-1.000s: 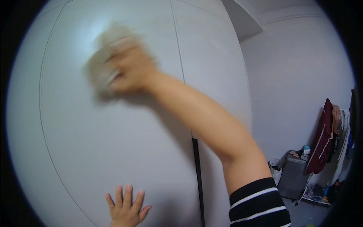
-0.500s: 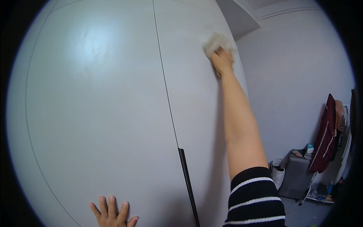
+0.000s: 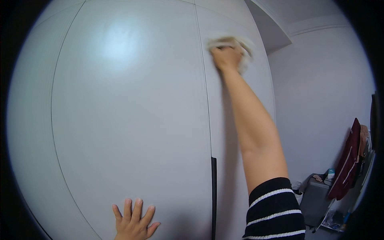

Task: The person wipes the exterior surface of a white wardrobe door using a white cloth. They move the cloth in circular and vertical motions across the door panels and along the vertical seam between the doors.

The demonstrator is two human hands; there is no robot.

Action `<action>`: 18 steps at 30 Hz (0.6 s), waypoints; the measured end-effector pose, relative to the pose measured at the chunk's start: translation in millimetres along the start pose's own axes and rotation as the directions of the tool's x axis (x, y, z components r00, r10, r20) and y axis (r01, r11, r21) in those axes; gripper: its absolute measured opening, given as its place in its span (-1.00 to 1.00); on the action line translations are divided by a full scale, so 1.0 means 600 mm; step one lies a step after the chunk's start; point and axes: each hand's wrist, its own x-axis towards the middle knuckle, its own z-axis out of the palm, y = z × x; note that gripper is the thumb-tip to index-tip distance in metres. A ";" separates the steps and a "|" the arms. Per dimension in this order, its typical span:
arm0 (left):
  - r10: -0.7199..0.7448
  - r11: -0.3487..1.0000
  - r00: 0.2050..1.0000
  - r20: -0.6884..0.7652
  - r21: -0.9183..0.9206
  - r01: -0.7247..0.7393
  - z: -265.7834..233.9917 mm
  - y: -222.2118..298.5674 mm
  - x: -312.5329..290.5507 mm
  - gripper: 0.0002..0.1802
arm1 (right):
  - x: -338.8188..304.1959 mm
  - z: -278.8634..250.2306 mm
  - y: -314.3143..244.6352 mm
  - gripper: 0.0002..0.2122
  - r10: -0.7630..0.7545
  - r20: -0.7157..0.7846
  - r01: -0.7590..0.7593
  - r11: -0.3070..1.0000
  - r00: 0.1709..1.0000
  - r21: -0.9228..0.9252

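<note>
A pale beige cloth, smeared by motion, is bunched in my right hand, which presses it to the upper part of a white wardrobe door on the right. My right arm reaches up with a black-and-white striped sleeve at the elbow. Low down, my left hand lies flat on the wider white wardrobe door, fingers spread and holding nothing. A thin vertical seam parts the two doors. Along its lower part runs a black handle strip, between my left hand and my right forearm.
To the right of the wardrobe is a pale wall. By it stand a grey suitcase with small items on top, and a rack hung with a dark red garment. A ceiling beam juts out at the upper right.
The cloth in my right hand has moved left across the door, closer to the seam. My view has turned slightly left, and my left hand still rests flat on the door.
</note>
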 end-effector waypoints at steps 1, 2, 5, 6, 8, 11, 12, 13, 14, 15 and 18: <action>-0.003 1.000 1.000 0.000 -0.007 0.003 -0.001 0.000 -0.001 -0.33 | 0.005 0.017 -0.072 -0.60 -0.178 -0.050 0.180 0.983 0.983 0.045; -0.007 1.000 1.000 0.002 -0.005 0.007 -0.002 -0.004 -0.004 -0.33 | -0.017 -0.040 -0.176 -0.69 -0.212 0.102 0.143 0.875 0.972 0.462; 0.001 1.000 1.000 0.008 -0.011 -0.001 -0.006 -0.007 -0.001 -0.33 | -0.096 -0.016 -0.329 -0.71 -0.719 -0.200 0.723 0.554 0.665 0.412; 0.005 1.000 1.000 0.025 -0.004 -0.005 -0.006 -0.010 -0.005 -0.33 | -0.129 0.001 -0.372 -0.70 -0.784 -0.315 0.782 0.318 0.534 0.536; 0.010 1.000 0.999 0.045 0.004 -0.010 -0.002 -0.016 -0.013 -0.32 | -0.154 -0.057 -0.413 -0.72 -0.853 -0.396 0.849 0.097 0.340 0.519; 0.019 1.000 0.999 0.033 -0.020 -0.018 0.001 -0.013 -0.011 -0.31 | -0.088 -0.022 -0.373 -0.68 -0.870 -0.349 0.855 0.142 0.348 0.498; 0.019 1.000 0.999 0.043 -0.011 -0.019 0.002 -0.012 -0.012 -0.31 | -0.046 0.008 -0.342 -0.55 -0.870 -0.227 0.806 0.267 0.437 0.528; 0.017 1.000 0.999 0.052 -0.002 -0.017 0.003 -0.011 -0.013 -0.30 | 0.002 0.025 -0.302 -0.52 -0.838 -0.024 0.715 0.450 0.545 0.535; 0.013 1.000 0.998 0.062 0.013 -0.013 0.004 -0.012 -0.017 -0.30 | 0.022 0.011 -0.263 -0.55 -0.693 -0.022 0.575 0.579 0.720 0.578; 0.016 1.000 0.998 0.063 0.006 -0.017 0.008 -0.012 -0.021 -0.29 | 0.055 0.011 -0.212 -0.60 -0.569 0.116 0.507 0.794 0.814 0.335; 0.010 1.000 0.998 0.069 0.004 -0.011 0.007 -0.017 -0.025 -0.29 | 0.083 0.003 -0.041 -0.52 -0.155 0.287 0.175 0.984 0.945 -0.045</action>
